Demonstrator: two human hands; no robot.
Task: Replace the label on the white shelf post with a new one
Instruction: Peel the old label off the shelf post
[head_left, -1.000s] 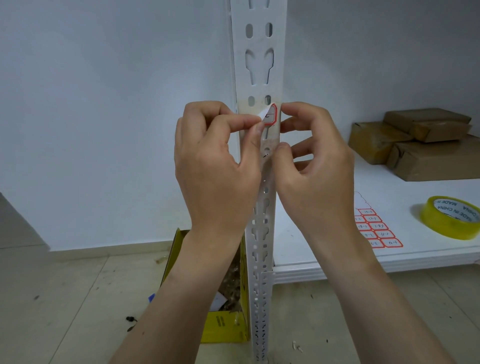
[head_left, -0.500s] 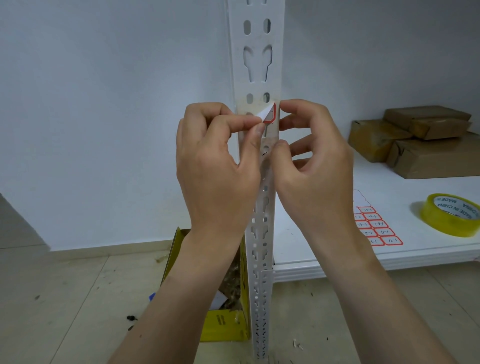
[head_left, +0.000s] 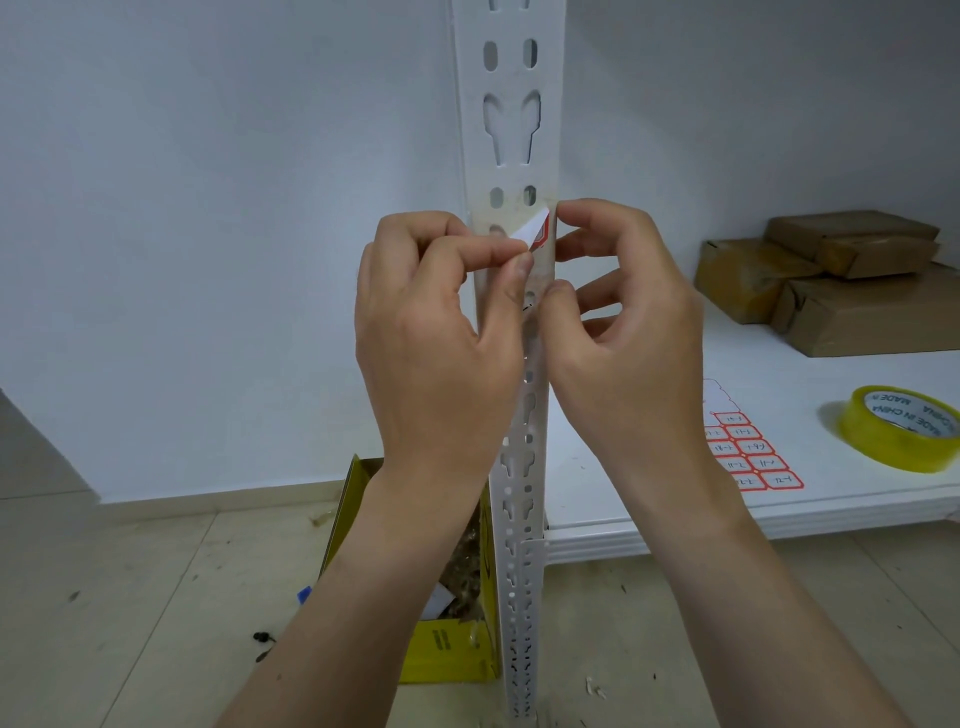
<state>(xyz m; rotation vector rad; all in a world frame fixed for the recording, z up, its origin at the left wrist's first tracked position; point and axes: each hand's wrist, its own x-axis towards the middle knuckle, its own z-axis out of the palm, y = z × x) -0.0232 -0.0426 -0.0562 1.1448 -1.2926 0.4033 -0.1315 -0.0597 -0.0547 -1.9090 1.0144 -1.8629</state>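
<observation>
From my remote seat the widest thing on screen is the white shelf board (head_left: 779, 374) on the right. The white shelf post (head_left: 511, 83) stands upright at its front corner and runs the full height of the view. Brown parcels (head_left: 852, 291) are stacked at the back of the board. A yellow box (head_left: 447, 649) sits on the floor just left of the post's foot.

My left hand (head_left: 436, 353) is curled, with thumb and forefinger pinching the lifted white corner of the label (head_left: 535, 231). The label's red-bordered remainder is stuck to the post's front face, near its right edge. My right hand (head_left: 628, 332) has its fingers loosely bent. Its forefinger tip is at the post's edge beside the label and its thumb tip is on the post lower down (I cannot tell whether it truly grips).

A yellow tape roll (head_left: 898, 441) lies flat on the board, and a sheet of labels (head_left: 748, 457) lies nearer the post.
</observation>
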